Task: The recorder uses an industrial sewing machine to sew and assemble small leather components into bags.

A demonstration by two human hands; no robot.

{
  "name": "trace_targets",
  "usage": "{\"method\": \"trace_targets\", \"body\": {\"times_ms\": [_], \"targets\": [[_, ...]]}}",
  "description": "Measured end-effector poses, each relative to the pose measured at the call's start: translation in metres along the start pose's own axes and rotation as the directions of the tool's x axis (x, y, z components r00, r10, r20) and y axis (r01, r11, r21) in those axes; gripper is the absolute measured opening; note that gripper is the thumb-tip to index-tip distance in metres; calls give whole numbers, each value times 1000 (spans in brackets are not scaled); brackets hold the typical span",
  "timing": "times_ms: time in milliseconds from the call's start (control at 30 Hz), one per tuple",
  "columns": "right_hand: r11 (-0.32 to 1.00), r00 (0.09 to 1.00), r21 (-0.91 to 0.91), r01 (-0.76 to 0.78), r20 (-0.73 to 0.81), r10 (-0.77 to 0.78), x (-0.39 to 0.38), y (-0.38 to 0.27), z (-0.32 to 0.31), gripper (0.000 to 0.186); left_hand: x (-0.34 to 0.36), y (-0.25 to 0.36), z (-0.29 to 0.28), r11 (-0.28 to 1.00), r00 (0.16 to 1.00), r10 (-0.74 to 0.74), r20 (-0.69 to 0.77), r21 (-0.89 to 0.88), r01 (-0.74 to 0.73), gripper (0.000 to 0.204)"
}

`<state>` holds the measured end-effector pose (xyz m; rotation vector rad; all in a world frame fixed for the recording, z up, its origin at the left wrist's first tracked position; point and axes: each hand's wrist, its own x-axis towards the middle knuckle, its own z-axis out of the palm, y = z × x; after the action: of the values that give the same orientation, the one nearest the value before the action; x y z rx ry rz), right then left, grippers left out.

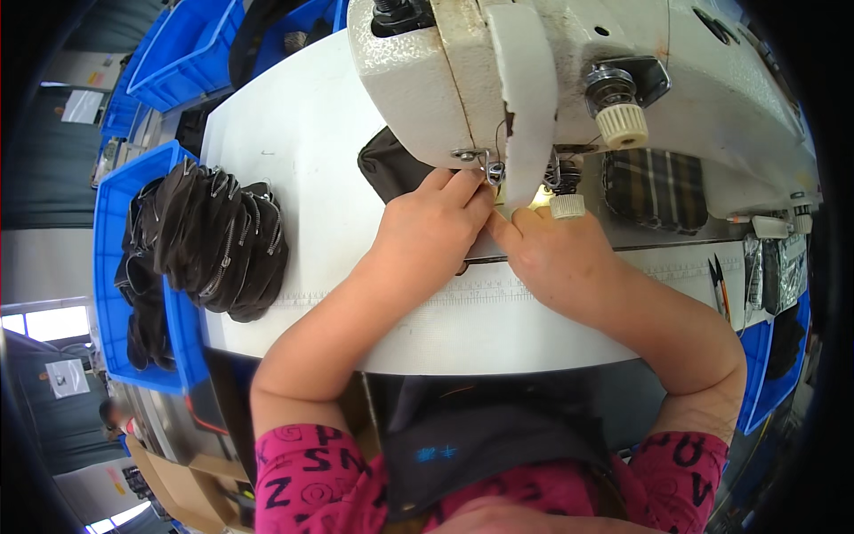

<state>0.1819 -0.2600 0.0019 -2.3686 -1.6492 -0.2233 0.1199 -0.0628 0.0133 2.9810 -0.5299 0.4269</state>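
A white sewing machine (pixel 605 80) stands over the work table, with a lit spot by its needle area. My left hand (pixel 436 222) is closed at the needle area, its fingers on a dark fabric piece (pixel 391 165) that sticks out to the left under the machine head. Close against it, my right hand (pixel 556 254) has its fingers bent inward and thumb side touching the left hand. Machine parts cover most of both hands' fingertips, and what the right fingers pinch is hidden. Right of the needle, plaid fabric (pixel 654 189) lies under the machine arm.
A stack of black zippered pieces (pixel 227 240) leans on the table's left side, by a blue bin (pixel 189 343). Another blue bin (pixel 182 53) stands at the far left. A printed ruler strip (pixel 480 292) runs along the table; pointed tools (pixel 720 287) and plastic packets (pixel 783 267) lie right.
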Motion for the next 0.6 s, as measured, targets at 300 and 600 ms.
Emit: {"method": "trace_targets", "body": {"times_ms": [300, 600], "targets": [[998, 998, -34, 46, 44, -45, 0, 4, 1, 45, -1, -9, 5, 996, 998, -8, -69, -92, 1, 29], [997, 999, -55, 53, 10, -53, -2, 4, 5, 45, 1, -7, 6, 977, 994, -82, -66, -203, 67, 24]]}}
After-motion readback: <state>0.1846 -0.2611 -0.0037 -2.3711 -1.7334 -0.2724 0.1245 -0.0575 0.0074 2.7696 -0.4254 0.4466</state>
